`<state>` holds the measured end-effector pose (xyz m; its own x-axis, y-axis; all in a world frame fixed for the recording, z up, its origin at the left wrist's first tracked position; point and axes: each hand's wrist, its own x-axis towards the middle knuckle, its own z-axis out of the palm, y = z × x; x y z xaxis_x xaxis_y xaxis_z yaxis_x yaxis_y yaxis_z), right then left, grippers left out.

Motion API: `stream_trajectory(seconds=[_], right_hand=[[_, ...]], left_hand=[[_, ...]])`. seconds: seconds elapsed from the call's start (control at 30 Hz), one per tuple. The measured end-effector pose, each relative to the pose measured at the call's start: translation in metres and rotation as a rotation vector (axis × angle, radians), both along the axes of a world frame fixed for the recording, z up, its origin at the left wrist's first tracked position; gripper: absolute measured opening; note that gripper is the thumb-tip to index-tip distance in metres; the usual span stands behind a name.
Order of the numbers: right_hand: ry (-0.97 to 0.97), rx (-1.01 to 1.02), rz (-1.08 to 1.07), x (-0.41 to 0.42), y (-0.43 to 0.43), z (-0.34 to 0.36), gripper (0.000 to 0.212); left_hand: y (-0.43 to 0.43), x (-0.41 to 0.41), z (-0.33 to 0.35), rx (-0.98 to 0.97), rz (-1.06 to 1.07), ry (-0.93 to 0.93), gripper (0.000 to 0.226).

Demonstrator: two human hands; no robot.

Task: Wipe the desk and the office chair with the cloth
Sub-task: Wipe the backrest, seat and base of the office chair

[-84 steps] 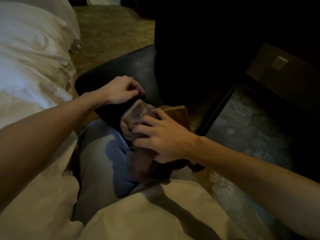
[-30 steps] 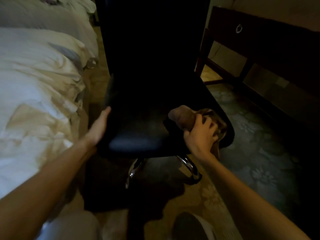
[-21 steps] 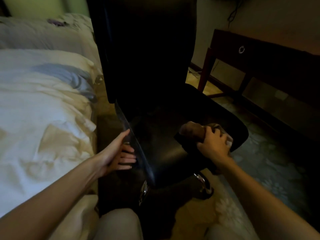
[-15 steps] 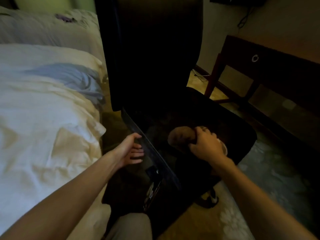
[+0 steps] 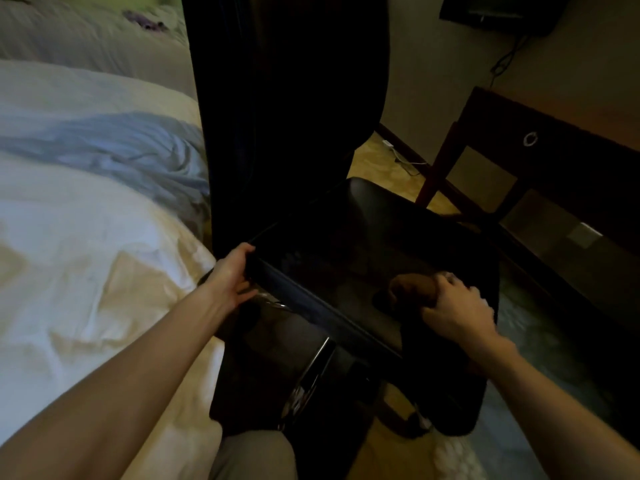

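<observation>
The black office chair (image 5: 346, 244) stands in front of me with its tall backrest upright and its shiny seat facing me. My left hand (image 5: 232, 277) grips the seat's left edge, thumb on top and fingers underneath. My right hand (image 5: 453, 311) holds the bunched brown cloth (image 5: 412, 289) and presses it on the right part of the seat. The dark wooden desk (image 5: 554, 157) with a ring-pull drawer stands at the right, by the wall.
A bed with white and grey-blue bedding (image 5: 86, 209) runs along the left, close to the chair. The chair's chrome base (image 5: 311, 375) shows under the seat. My knee (image 5: 256, 455) is at the bottom. A cable and plug (image 5: 398, 155) lie on the floor by the wall.
My left hand has moved from beside the seat onto its left edge and taken hold of it. My right hand with the cloth has stayed on the seat's right part.
</observation>
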<state>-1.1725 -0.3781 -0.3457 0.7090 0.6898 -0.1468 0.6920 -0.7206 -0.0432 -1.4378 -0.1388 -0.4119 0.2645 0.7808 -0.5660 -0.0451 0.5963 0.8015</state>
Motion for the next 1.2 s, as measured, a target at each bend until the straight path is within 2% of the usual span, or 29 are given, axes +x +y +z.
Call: stream_trajectory(seconds=[0.07, 0.1, 0.23, 0.33, 0.4, 0.5, 0.57, 0.67, 0.77, 0.9, 0.97, 1.03, 1.1, 1.17, 1.2], right_hand=[[0.007, 0.058, 0.01, -0.001, 0.013, 0.015, 0.037], [-0.009, 0.102, 0.037, -0.005, 0.021, 0.018, 0.034], [-0.078, 0.334, 0.145, -0.018, 0.076, 0.015, 0.057], [0.046, 0.282, 0.102, -0.004, 0.116, 0.002, 0.069], [0.119, 0.219, 0.079, 0.005, 0.126, -0.018, 0.07], [0.044, 0.347, 0.115, -0.012, 0.123, -0.042, 0.068], [-0.011, 0.425, 0.213, -0.04, 0.118, -0.049, 0.07], [-0.024, 0.505, 0.421, -0.089, 0.106, -0.054, 0.07], [0.001, 0.479, 0.626, -0.109, 0.096, -0.052, 0.062], [-0.046, 0.597, 0.51, -0.091, 0.136, -0.022, 0.064], [-0.063, 0.517, 0.483, -0.085, 0.172, -0.007, 0.07], [0.079, 0.399, 0.51, -0.089, 0.205, -0.004, 0.07], [0.182, 0.323, 0.54, -0.1, 0.224, -0.011, 0.059], [0.128, 0.335, 0.589, -0.106, 0.227, -0.02, 0.054], [0.099, 0.34, 0.634, -0.109, 0.226, -0.022, 0.059]], left_hand=[[0.0, -0.006, -0.001, -0.019, -0.05, 0.037, 0.048], [-0.001, -0.008, -0.003, -0.019, -0.057, 0.059, 0.051], [0.003, -0.009, -0.006, 0.057, -0.059, 0.109, 0.032], [0.001, -0.006, -0.008, 0.054, -0.133, 0.129, 0.045], [-0.003, -0.006, -0.007, 0.061, -0.159, 0.134, 0.041], [-0.006, -0.006, -0.006, 0.091, -0.186, 0.117, 0.043], [-0.008, -0.008, -0.003, 0.095, -0.196, 0.082, 0.041], [-0.01, -0.01, 0.006, 0.061, -0.201, -0.001, 0.021], [-0.011, -0.014, 0.011, 0.012, -0.219, -0.057, 0.032], [-0.014, -0.014, 0.015, -0.07, -0.262, -0.183, 0.06], [-0.016, -0.014, 0.015, -0.059, -0.263, -0.175, 0.064], [-0.014, -0.015, 0.015, -0.061, -0.268, -0.186, 0.063], [-0.012, -0.018, 0.015, -0.084, -0.261, -0.232, 0.058], [-0.006, -0.02, 0.014, -0.089, -0.246, -0.27, 0.052], [-0.002, -0.02, 0.014, -0.087, -0.235, -0.285, 0.051]])
